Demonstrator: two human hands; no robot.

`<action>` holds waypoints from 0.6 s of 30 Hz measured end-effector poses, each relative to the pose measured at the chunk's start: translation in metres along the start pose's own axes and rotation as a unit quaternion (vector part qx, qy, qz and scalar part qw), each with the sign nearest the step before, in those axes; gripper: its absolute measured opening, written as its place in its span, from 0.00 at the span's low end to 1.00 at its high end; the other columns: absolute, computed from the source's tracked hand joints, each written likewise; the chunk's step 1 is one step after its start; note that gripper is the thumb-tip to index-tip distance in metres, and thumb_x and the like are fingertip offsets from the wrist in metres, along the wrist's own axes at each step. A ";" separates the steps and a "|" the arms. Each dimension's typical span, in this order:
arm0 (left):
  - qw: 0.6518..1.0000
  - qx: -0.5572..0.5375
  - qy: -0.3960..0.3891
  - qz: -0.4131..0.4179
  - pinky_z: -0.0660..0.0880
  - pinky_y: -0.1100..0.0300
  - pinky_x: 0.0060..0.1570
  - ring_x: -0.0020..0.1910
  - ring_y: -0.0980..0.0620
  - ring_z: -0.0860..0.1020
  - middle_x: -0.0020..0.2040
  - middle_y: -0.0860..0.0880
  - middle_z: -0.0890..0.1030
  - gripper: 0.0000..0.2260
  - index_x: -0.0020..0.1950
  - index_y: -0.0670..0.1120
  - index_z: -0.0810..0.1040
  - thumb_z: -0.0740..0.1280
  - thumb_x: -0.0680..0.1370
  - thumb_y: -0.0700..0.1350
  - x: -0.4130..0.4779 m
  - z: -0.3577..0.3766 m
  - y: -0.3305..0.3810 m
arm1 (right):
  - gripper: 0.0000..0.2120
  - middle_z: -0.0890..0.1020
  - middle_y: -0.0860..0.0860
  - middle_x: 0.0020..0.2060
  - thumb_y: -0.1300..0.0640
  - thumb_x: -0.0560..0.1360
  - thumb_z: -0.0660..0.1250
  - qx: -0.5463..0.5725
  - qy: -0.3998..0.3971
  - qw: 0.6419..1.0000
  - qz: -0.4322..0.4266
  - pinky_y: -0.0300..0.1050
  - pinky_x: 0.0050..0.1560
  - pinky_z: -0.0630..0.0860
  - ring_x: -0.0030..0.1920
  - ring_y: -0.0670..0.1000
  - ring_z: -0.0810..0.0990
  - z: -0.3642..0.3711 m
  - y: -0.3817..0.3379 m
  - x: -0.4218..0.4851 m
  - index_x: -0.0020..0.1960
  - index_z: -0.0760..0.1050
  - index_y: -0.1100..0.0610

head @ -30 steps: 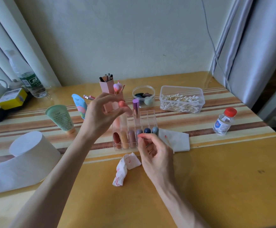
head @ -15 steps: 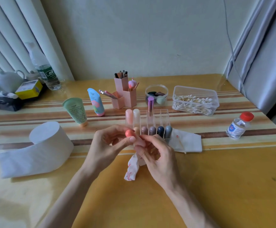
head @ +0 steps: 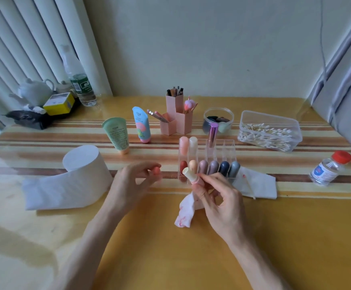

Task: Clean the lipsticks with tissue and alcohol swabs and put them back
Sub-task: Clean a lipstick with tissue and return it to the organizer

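My left hand [head: 128, 185] pinches a coral lipstick cap [head: 156, 171] by its fingertips, left of the clear organizer [head: 231, 143]. My right hand [head: 222, 204] grips the uncapped lipstick [head: 188, 174], whose pale bullet points up and left. Several capped lipsticks stand in the organizer's front row, and two pale ones plus a purple tube [head: 213, 133] are behind. A red-stained crumpled tissue [head: 185, 212] lies under my right hand. A folded tissue [head: 258, 185] with a used swab [head: 249, 186] lies at the organizer's right.
A toilet paper roll [head: 82, 174] lies at the left. A box of cotton swabs [head: 269, 130] and an alcohol bottle [head: 329, 168] are at the right. Two cream tubes [head: 117, 135], pink holders [head: 175, 120], a jar [head: 218, 119], a water bottle [head: 79, 80] and a teapot [head: 33, 92] line the back.
My left hand took a lipstick from the organizer and brought it down to my right hand. The two hands then pulled apart: the cap went left, the lipstick body stayed in my right hand.
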State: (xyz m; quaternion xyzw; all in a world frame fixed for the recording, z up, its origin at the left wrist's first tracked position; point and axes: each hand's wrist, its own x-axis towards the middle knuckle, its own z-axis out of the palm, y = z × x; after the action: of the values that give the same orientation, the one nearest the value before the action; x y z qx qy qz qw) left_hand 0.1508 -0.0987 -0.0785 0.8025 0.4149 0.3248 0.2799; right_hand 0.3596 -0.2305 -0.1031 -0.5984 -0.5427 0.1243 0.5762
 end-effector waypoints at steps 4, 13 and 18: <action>0.997 0.077 0.001 0.028 0.80 0.61 0.52 0.49 0.61 0.82 0.50 0.61 0.85 0.18 0.67 0.58 0.80 0.75 0.78 0.47 -0.007 0.003 -0.015 | 0.17 0.84 0.42 0.48 0.46 0.80 0.71 0.002 -0.009 1.000 -0.001 0.36 0.42 0.76 0.49 0.49 0.85 0.001 0.003 0.001 0.61 0.85 0.56; 0.992 -0.097 0.031 0.070 0.72 0.70 0.42 0.42 0.58 0.79 0.49 0.54 0.81 0.17 0.62 0.50 0.85 0.77 0.75 0.54 -0.009 0.004 0.015 | 0.14 0.88 0.43 0.48 0.52 0.76 0.76 0.071 0.007 0.996 0.050 0.52 0.46 0.84 0.48 0.51 0.87 -0.001 -0.003 -0.001 0.61 0.85 0.52; 0.963 -0.261 -0.029 0.061 0.72 0.59 0.39 0.37 0.48 0.76 0.41 0.46 0.83 0.11 0.56 0.47 0.87 0.79 0.75 0.49 -0.005 0.031 0.040 | 0.12 0.88 0.47 0.43 0.52 0.75 0.78 0.107 0.005 0.992 0.068 0.57 0.46 0.84 0.45 0.53 0.88 -0.003 -0.007 -0.001 0.57 0.85 0.53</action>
State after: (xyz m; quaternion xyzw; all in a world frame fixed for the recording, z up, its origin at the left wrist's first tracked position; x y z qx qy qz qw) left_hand 0.1912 -0.1282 -0.0705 0.7345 0.2581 0.4150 0.4708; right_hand 0.3580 -0.2345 -0.0971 -0.5693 -0.4813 0.2174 0.6300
